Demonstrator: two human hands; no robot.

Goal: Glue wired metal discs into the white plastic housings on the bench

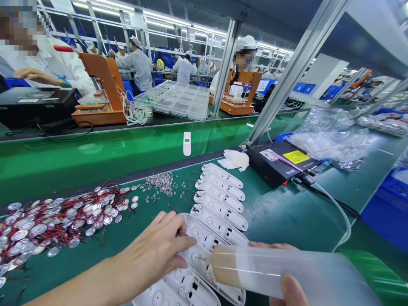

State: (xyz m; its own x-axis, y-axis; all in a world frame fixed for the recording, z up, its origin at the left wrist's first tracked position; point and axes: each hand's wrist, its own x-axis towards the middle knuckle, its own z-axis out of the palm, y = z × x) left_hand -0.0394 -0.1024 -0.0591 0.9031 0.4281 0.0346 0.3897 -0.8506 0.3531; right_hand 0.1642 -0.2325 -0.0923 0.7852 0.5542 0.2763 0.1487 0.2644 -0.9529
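My right hand (291,289) is wrapped round a big translucent dispensing syringe (264,270) with tan contents near its front and a green rear end. Its thin needle points left, over a round spot in one of the white plastic housings (219,219). These long, hollow shells lie side by side in a slanting row, several with a red wire at the left end. My left hand (168,244) is at the left end of the shell under the needle, index finger and thumb bent about it. Part of that shell is hidden by the syringe and fingers.
Left lies a heap of metal discs with red wires (92,208), beside small clear parts (161,183). A crumpled white glove (234,160) and a black box (280,161) sit behind. A white cover (187,143) rests on the green belt (143,146). Co-workers sit beyond orange fixtures (102,91).
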